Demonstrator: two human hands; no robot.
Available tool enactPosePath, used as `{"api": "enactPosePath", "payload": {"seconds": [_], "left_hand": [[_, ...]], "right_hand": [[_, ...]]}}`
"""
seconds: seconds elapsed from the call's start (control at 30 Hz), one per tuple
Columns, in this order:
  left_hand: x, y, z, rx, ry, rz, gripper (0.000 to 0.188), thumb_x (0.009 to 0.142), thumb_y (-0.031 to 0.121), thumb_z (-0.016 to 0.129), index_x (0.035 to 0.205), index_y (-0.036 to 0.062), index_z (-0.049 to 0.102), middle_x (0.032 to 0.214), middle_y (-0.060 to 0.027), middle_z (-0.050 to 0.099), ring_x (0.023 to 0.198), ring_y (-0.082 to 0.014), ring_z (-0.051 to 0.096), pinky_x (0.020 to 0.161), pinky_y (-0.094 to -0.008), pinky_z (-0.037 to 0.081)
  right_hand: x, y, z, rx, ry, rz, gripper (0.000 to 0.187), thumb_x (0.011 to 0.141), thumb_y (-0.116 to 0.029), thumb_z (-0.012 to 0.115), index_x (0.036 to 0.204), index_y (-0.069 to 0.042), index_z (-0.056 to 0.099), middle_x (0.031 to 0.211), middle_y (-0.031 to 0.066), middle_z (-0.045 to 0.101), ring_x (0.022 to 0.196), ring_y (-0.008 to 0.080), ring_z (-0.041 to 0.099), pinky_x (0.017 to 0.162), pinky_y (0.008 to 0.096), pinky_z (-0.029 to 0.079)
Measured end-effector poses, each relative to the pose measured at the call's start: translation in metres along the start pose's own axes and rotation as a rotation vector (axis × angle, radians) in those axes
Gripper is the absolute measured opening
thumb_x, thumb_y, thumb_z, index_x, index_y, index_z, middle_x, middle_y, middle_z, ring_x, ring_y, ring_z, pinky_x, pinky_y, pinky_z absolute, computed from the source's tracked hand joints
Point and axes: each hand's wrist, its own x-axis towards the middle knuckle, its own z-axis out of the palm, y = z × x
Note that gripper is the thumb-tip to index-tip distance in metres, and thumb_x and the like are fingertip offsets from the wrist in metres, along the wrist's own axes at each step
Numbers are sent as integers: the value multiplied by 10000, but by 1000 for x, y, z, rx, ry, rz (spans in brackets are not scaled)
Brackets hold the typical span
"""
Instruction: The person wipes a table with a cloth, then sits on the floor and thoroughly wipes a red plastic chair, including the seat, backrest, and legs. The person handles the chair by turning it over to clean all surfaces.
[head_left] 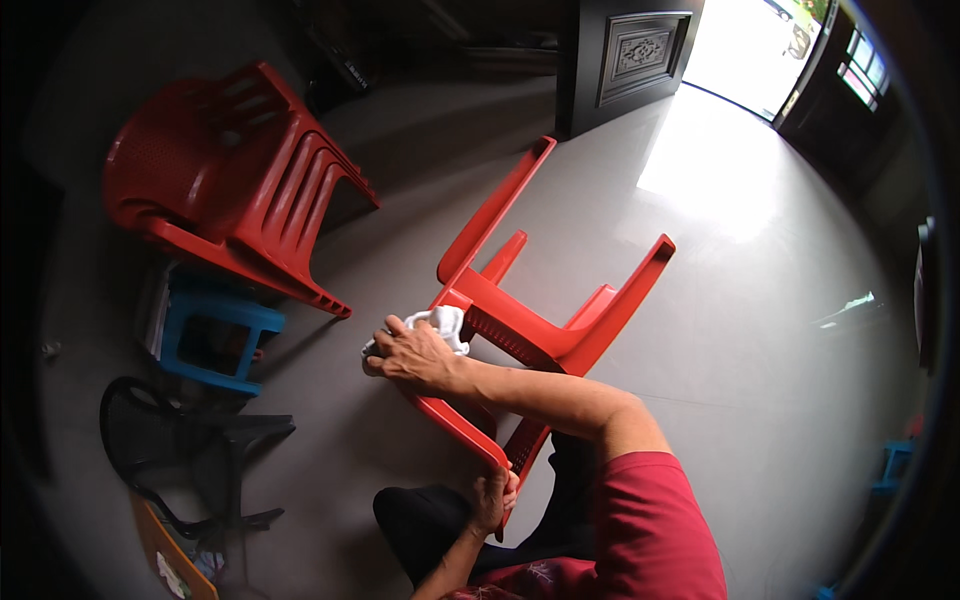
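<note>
A red plastic chair [510, 310] lies tipped over on the floor in front of me, its legs pointing away. My right hand [415, 355] reaches across to the left and presses a white cloth [445, 325] onto the chair's armrest. Part of the cloth bunches out beyond the fingers. Close to my body, my left hand [493, 497] is wrapped round the near end of the chair, by its backrest. My right forearm covers some of the seat and back.
Stacked red chairs [240, 190] stand at the left, with a blue stool [215, 340] beside them. Nearer lies a black chair [190, 450] by an orange board [170, 550]. Beyond, a dark carved door [630, 60] stands beside a bright doorway. Another blue stool [893, 465] shows at far right.
</note>
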Motion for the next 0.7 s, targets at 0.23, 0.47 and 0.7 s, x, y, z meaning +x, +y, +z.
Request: {"api": "enactPosePath", "payload": {"seconds": [0.23,0.47,0.7], "left_hand": [[-3,37,-7,62,51,-22,389,955,440,448,1071,69,451,704,-24,454,484,-56,365,437,-213,336],[-3,39,-4,127,58,-18,456,948,499,409,1090,67,439,714,-46,450,481,-69,369,443,-227,356],[-3,45,-2,99,20,-48,466,957,475,404,1133,45,448,771,-63,492,529,-94,442,471,-241,407]], "right_hand": [[-218,54,23,-79,275,383,307,795,-189,558,1102,-186,541,1005,98,512,945,261,496,654,404,439],[-291,173,27,-191,617,1099,436,789,-163,601,1202,-172,460,1031,157,503,937,358,483,744,483,427],[-289,247,37,-118,827,1649,472,836,-169,496,1302,-177,421,1034,214,529,970,393,514,795,478,457]]}}
